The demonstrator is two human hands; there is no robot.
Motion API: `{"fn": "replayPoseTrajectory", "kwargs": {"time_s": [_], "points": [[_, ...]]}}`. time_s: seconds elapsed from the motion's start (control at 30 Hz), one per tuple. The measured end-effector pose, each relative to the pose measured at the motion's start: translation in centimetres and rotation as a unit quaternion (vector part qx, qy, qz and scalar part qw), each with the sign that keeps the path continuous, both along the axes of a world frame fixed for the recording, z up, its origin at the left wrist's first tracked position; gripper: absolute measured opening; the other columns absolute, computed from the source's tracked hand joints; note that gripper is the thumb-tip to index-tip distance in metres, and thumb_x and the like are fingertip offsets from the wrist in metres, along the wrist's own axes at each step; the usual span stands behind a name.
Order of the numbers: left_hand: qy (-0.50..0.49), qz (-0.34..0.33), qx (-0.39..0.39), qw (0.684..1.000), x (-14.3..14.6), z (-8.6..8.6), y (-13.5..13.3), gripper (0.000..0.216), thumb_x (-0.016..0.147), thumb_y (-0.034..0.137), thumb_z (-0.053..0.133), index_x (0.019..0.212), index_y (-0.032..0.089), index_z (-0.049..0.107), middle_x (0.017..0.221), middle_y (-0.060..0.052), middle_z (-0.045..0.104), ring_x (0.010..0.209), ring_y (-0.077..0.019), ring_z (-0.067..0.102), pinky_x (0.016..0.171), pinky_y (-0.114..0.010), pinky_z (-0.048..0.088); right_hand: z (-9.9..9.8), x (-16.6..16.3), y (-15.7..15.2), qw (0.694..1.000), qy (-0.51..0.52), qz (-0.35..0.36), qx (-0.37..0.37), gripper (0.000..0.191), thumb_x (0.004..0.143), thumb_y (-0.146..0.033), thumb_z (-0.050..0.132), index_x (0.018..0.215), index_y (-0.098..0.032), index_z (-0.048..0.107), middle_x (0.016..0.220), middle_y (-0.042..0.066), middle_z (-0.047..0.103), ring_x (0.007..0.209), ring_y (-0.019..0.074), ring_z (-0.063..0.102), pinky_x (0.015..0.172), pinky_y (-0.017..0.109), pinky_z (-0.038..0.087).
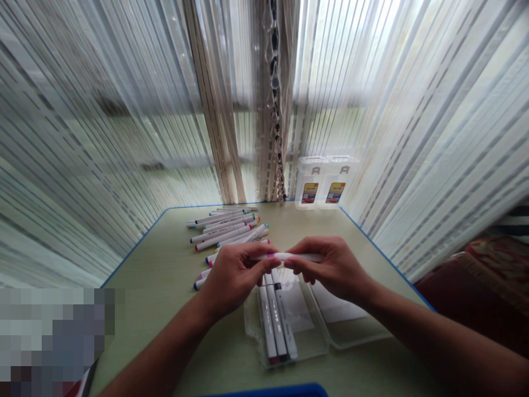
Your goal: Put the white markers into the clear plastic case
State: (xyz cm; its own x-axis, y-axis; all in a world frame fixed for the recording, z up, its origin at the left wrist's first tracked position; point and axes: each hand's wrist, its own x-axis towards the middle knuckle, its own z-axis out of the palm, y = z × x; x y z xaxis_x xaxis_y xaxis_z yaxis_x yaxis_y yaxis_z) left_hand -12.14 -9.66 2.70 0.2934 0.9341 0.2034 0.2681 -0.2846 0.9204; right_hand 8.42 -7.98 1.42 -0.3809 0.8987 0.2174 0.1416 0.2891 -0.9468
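Both my hands hold one white marker (289, 257) level above the table. My left hand (233, 275) pinches its left end, where a purple band shows. My right hand (330, 267) grips its right end with closed fingers. Just below lies an open clear plastic case (318, 336) with three markers (276, 322) side by side in its left half. A row of several loose markers (227, 229) with coloured caps lies on the table left of and beyond my left hand.
The pale green table (165, 275) has a blue edge. Two clear plastic boxes with red and yellow labels (322, 184) stand at the back against striped sheer curtains (124, 138). A dark patterned cushion (487, 281) sits at right.
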Motion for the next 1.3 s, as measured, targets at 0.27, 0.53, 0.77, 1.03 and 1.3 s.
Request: {"fn": "replayPoseTrajectory", "kwargs": {"time_s": [0.27,0.53,0.77,1.03,1.3], "points": [[-0.027,0.007,-0.003,1.000,-0.4,0.0,0.7,0.025,0.083,0.030,0.068,0.097,0.010,0.072,0.062,0.000,0.060,0.051,-0.0086,0.052,0.047,-0.018,0.040,0.0,0.0,0.1,0.998,0.042,0.038,-0.014,0.034,0.083,-0.039,0.070,0.107,-0.015,0.075,0.072,0.006,0.072,0.051,0.0105,0.061,0.047,0.022,0.052],[-0.058,0.015,-0.016,0.998,-0.9,-0.3,1.2,0.024,0.083,0.031,0.068,0.096,0.011,0.070,0.063,0.000,0.059,0.052,-0.0086,0.050,0.049,-0.019,0.038,0.2,0.1,0.3,0.994,0.097,0.047,-0.031,0.032,0.086,-0.036,0.068,0.108,-0.014,0.074,0.077,0.008,0.074,0.052,0.0109,0.063,0.047,0.022,0.053],[-0.088,0.026,-0.031,0.995,-0.9,0.0,1.4,0.023,0.082,0.033,0.068,0.090,0.011,0.069,0.057,0.001,0.058,0.048,-0.0090,0.049,0.048,-0.020,0.036,0.6,0.1,0.3,0.980,0.167,0.076,-0.073,0.034,0.086,-0.037,0.067,0.112,-0.015,0.073,0.087,0.012,0.076,0.057,0.0140,0.067,0.049,0.025,0.053],[-0.091,0.018,-0.029,0.995,-1.1,0.3,1.3,0.022,0.085,0.034,0.064,0.084,0.012,0.066,0.056,0.002,0.057,0.049,-0.0095,0.048,0.051,-0.021,0.035,0.2,0.5,0.6,0.959,0.217,0.134,-0.120,0.035,0.090,-0.035,0.063,0.118,-0.016,0.069,0.097,0.015,0.075,0.066,0.0172,0.070,0.055,0.027,0.052],[-0.093,0.010,-0.032,0.995,-1.3,0.0,1.4,0.028,0.088,0.039,0.061,0.087,0.012,0.067,0.054,0.002,0.056,0.050,-0.0101,0.048,0.053,-0.022,0.035,0.1,0.4,0.7,0.951,0.231,0.150,-0.143,0.037,0.091,-0.039,0.062,0.118,-0.015,0.068,0.101,0.016,0.075,0.071,0.0187,0.072,0.061,0.029,0.054]]}}
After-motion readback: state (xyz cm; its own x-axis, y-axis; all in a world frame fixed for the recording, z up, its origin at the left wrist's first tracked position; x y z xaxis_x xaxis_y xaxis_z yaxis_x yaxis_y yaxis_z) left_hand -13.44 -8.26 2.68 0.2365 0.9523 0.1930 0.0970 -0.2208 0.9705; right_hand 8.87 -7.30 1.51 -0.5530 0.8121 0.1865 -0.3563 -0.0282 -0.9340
